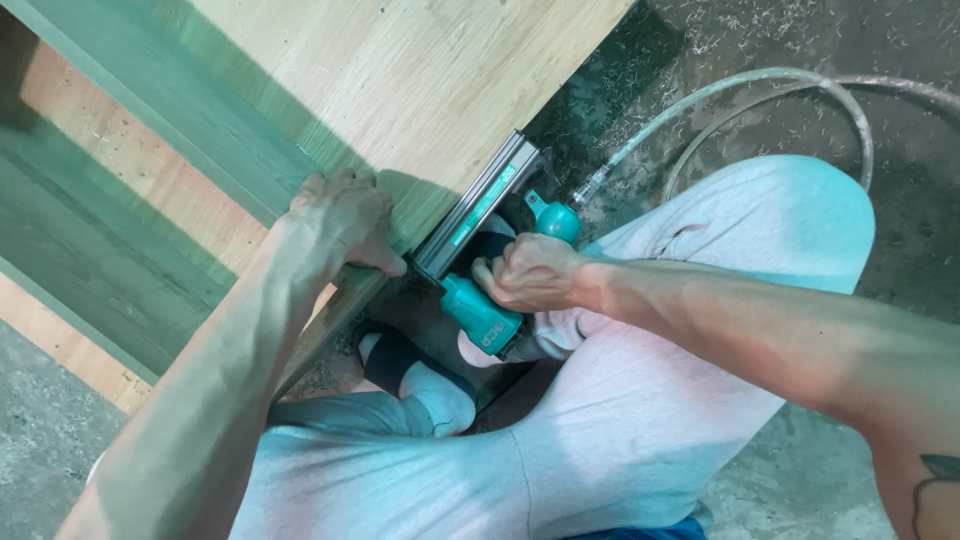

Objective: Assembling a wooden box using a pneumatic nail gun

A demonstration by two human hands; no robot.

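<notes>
Nailer [480, 312] sits against the panel [420, 80] edge, right hand [530, 272] fingers wrapped around it; left hand [340, 220] fingers clamp that edge just beside.

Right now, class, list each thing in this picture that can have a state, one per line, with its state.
Left hand: clamped over the edge of the wooden panel, pressing it.
Right hand: closed round the grip of the teal pneumatic nail gun.
Nail gun: held with its magazine against the panel edge.
Air hose: connected to the gun, looped on the floor.
Wooden panel: lying flat, unmoved.
</notes>
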